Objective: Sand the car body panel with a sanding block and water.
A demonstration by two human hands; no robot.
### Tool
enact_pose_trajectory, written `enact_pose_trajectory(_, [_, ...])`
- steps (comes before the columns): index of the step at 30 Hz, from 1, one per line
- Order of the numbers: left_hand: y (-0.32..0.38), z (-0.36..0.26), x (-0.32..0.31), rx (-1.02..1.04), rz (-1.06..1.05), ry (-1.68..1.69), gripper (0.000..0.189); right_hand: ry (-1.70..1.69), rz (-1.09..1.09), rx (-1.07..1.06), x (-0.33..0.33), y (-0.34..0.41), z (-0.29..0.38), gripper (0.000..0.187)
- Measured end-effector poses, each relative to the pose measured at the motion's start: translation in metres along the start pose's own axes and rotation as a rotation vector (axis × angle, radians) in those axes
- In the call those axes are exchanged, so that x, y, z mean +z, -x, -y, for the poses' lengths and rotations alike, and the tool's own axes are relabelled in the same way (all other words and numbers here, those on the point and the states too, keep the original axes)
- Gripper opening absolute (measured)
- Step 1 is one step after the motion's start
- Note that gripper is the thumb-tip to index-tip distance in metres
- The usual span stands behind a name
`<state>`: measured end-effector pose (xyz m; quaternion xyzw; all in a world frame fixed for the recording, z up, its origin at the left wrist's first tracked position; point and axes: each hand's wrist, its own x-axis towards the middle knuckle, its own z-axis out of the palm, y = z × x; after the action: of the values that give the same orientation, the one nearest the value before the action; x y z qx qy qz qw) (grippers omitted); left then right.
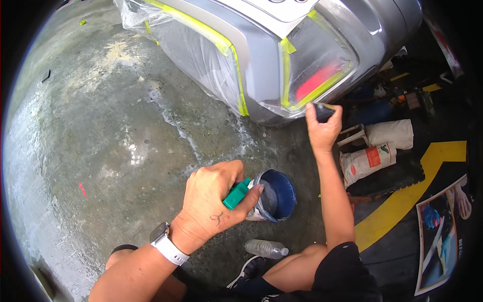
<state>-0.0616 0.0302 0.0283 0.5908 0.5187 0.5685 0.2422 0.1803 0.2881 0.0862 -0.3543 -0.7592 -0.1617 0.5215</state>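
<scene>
My left hand (213,196), with a watch on its wrist, is closed around a small green plastic object (237,194) whose exact kind I cannot tell. My right hand (324,130) grips a dark block (322,112) at the lower corner of a grey car bumper (263,60). Clear plastic film (196,56) covers the bumper's left opening, edged with yellow-green masking tape (240,83). More such tape frames the light unit (317,64), which shows red near its lower edge. Beyond my left hand stands a blue bucket (288,196) with greyish liquid in it.
A clear plastic bottle (264,248) lies by my shoe (253,268). To the right are a printed sack (368,162), a pale sack (392,134), a yellow floor stripe (392,211) and a picture board (439,241). Wet patches mark the concrete floor (113,151).
</scene>
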Motion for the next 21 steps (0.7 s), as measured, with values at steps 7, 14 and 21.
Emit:
enact_pose_trajectory(7, [-0.001,-0.005,0.01,0.026,0.006,-0.005,0.039,-0.596,0.054,0.408,0.035,0.066,0.003,0.037])
enact_pose_trajectory(14, [0.0,-0.006,0.015,0.035,-0.005,-0.02,0.04,-0.047,-0.064,-0.003,0.003,0.009,0.006,0.049])
enact_pose_trajectory(21, [0.0,-0.006,0.016,0.013,0.018,-0.023,0.042,-0.082,0.135,0.279,0.006,0.019,0.014,0.045])
